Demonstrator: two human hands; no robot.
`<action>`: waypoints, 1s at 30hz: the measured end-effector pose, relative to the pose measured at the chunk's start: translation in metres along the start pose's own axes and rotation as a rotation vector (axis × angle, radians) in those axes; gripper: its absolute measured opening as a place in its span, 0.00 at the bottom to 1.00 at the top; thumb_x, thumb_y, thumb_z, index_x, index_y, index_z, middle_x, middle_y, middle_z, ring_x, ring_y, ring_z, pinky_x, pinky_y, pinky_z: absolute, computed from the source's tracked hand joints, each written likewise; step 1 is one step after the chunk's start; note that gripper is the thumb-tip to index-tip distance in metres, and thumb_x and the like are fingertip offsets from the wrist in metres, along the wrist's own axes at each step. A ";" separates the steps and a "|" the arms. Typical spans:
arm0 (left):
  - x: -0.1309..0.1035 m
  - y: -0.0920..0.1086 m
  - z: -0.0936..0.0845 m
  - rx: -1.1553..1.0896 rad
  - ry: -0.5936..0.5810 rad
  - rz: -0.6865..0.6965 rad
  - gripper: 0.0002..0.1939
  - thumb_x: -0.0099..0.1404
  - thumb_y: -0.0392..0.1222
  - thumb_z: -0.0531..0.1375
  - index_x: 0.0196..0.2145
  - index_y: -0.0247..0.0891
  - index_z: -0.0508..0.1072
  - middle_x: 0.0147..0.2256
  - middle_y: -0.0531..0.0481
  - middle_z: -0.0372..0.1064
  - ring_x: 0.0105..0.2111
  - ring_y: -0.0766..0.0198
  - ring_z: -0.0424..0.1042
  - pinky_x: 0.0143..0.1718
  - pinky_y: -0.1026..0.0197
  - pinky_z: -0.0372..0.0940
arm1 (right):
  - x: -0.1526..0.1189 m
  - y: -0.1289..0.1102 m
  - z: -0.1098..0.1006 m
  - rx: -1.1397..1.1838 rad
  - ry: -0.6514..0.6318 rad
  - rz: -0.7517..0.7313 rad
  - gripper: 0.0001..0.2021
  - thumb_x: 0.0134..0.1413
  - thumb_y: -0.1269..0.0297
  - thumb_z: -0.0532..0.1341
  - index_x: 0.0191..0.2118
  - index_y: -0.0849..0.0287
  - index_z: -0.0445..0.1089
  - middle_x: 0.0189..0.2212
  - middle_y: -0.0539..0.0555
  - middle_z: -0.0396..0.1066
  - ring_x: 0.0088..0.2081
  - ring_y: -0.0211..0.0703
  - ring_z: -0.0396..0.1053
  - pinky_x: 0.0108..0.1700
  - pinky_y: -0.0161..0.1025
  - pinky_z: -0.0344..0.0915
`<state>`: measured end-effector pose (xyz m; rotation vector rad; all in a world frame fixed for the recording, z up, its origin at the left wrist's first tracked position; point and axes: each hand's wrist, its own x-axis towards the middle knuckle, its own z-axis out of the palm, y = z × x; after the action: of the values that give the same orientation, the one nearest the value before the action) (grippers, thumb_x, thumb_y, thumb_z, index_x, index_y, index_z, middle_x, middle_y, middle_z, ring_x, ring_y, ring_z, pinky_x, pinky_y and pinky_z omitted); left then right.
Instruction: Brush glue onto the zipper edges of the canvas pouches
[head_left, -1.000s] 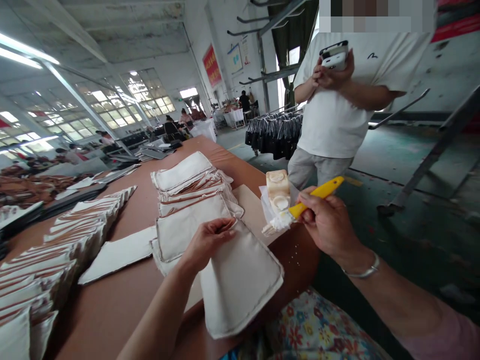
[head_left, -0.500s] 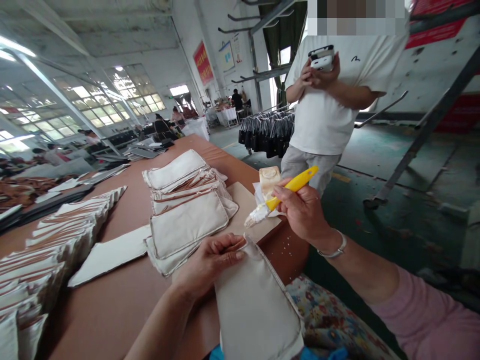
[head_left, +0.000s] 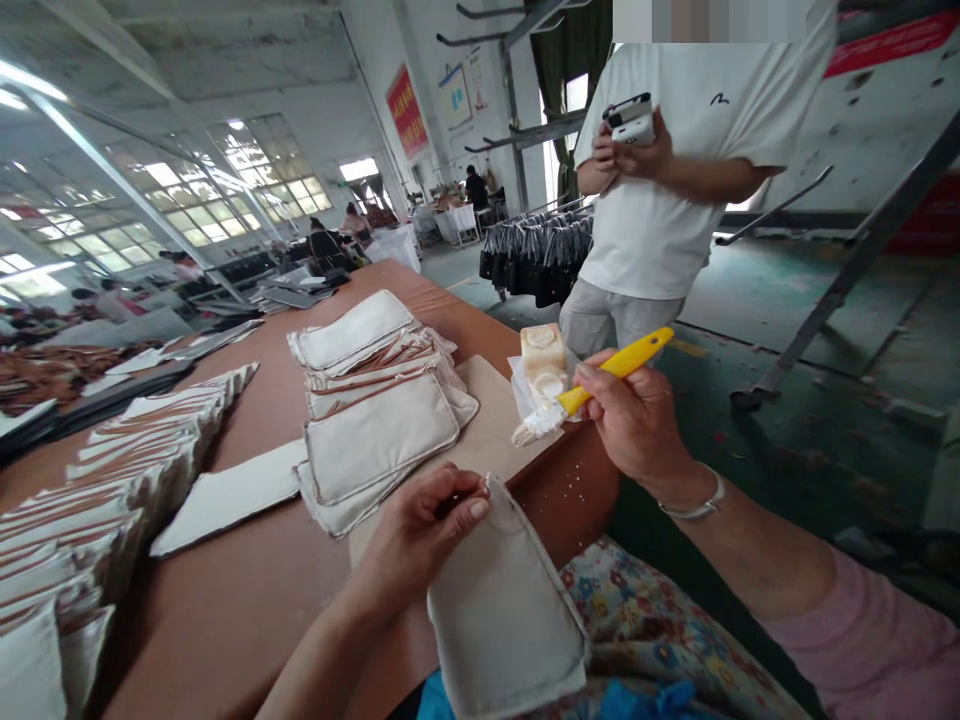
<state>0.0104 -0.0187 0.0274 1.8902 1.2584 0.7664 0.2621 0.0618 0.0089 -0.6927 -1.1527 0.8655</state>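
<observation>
My left hand (head_left: 431,525) pinches the top corner of a pale fabric pouch (head_left: 502,610), which hangs over the table's front edge above my lap. In my right hand (head_left: 634,420) is a paintbrush with a yellow handle (head_left: 622,365), its bristles coated in white paste and pointing down to the left. The brush tip is apart from the pouch, above a tan board (head_left: 480,390). Just behind the brush stands a cream-coloured container (head_left: 544,355) with white smears. A stack of similar pouches (head_left: 382,435) lies beyond my left hand.
A long row of pale pouches with brown edges (head_left: 142,480) runs along the left of the brown table (head_left: 255,610). One flat pale piece (head_left: 232,495) lies between. Across the table corner stands a person in a white T-shirt (head_left: 660,200), near a metal rack (head_left: 847,260).
My right hand has moved the brush to the right, away from the pouch's top corner. My left hand keeps its pinch; the pouch has shifted slightly.
</observation>
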 end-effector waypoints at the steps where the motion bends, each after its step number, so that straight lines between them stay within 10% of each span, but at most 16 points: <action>1: -0.001 0.000 0.002 0.099 0.061 0.060 0.08 0.70 0.45 0.60 0.39 0.39 0.76 0.34 0.50 0.72 0.34 0.66 0.72 0.35 0.67 0.65 | 0.000 0.000 0.000 0.028 -0.001 0.016 0.11 0.63 0.59 0.63 0.31 0.57 0.71 0.18 0.45 0.60 0.22 0.37 0.60 0.26 0.36 0.58; 7: -0.005 0.003 0.012 0.727 0.257 0.514 0.05 0.68 0.41 0.62 0.38 0.37 0.73 0.29 0.52 0.71 0.29 0.67 0.71 0.30 0.65 0.62 | -0.005 -0.013 0.016 0.124 -0.069 0.062 0.09 0.62 0.59 0.64 0.32 0.56 0.71 0.18 0.44 0.60 0.21 0.36 0.60 0.26 0.35 0.59; 14: -0.014 0.000 0.011 1.019 0.245 0.648 0.05 0.68 0.38 0.62 0.38 0.37 0.68 0.29 0.52 0.70 0.27 0.66 0.69 0.29 0.62 0.60 | -0.014 -0.035 0.010 -0.011 -0.459 0.090 0.11 0.61 0.59 0.64 0.29 0.58 0.70 0.20 0.45 0.62 0.22 0.35 0.59 0.24 0.34 0.57; 20: -0.018 0.001 0.009 1.108 0.254 0.779 0.04 0.67 0.33 0.61 0.39 0.35 0.68 0.29 0.50 0.71 0.27 0.64 0.67 0.30 0.60 0.59 | -0.007 -0.040 0.009 -0.009 -0.278 0.002 0.10 0.63 0.59 0.63 0.31 0.57 0.71 0.21 0.45 0.62 0.22 0.35 0.58 0.25 0.35 0.57; 25: -0.021 -0.002 0.004 1.129 0.274 0.742 0.03 0.66 0.33 0.61 0.36 0.35 0.68 0.27 0.49 0.70 0.27 0.63 0.67 0.29 0.60 0.58 | -0.014 -0.038 0.020 -0.045 -0.563 0.076 0.13 0.61 0.56 0.64 0.29 0.58 0.70 0.23 0.47 0.64 0.23 0.36 0.60 0.26 0.34 0.58; 30: -0.040 -0.006 0.004 1.128 0.343 0.552 0.08 0.68 0.40 0.62 0.31 0.38 0.68 0.25 0.51 0.67 0.26 0.64 0.66 0.29 0.60 0.57 | -0.027 -0.026 0.033 0.027 -0.334 0.144 0.11 0.61 0.54 0.65 0.33 0.56 0.72 0.22 0.48 0.64 0.23 0.38 0.60 0.25 0.35 0.59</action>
<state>-0.0034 -0.0552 0.0173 3.2174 1.5632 0.7204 0.2313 0.0265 0.0261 -0.6288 -1.3975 1.1471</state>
